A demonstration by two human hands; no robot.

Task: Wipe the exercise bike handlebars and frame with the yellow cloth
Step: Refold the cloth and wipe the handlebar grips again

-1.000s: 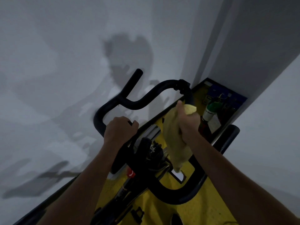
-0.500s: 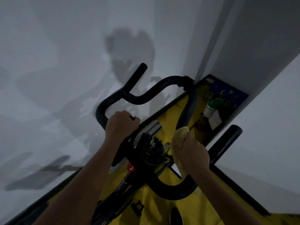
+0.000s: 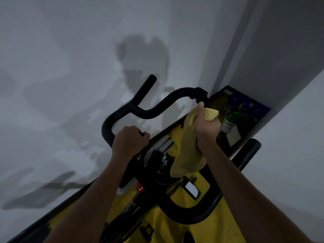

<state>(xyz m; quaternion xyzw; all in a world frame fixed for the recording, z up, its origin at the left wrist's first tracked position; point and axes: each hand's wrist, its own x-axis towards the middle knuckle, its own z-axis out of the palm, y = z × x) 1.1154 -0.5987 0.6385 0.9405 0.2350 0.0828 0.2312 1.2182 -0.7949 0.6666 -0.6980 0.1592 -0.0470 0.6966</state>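
An exercise bike's black handlebars (image 3: 145,113) stand hard against a pale wall (image 3: 61,85), their forward loop almost at the wall's surface, while a second wall and a projecting corner (image 3: 233,55) close in on the right; open room lies only between the bars and the corner, over a strip of yellow floor (image 3: 224,227) edged by a dark skirting line. In the alcove at the corner a green-capped bottle (image 3: 229,123) stands upright among dim, unreadable items, just beside the right-hand run of the bar. Below the bars the bike's frame (image 3: 154,176) carries a red knob (image 3: 140,188) and a grey adjustment bracket (image 3: 164,142), with a pale pedal (image 3: 192,189) lower right and a stub grip (image 3: 250,149) jutting toward the right wall. The left hand (image 3: 129,143), knuckles up with its forearm reaching in from the lower left, has its fingers curled firmly round the near left bend of the handlebars. The right hand (image 3: 206,125) is raised high on the right side of the loop, its fingers wrapped tight round the yellow cloth (image 3: 189,151) and the bar beneath it, thumb extended upward to the black clamp (image 3: 199,94) at the top. The cloth bunches out above the fist and hangs in a long fold below the wrist, over the frame.
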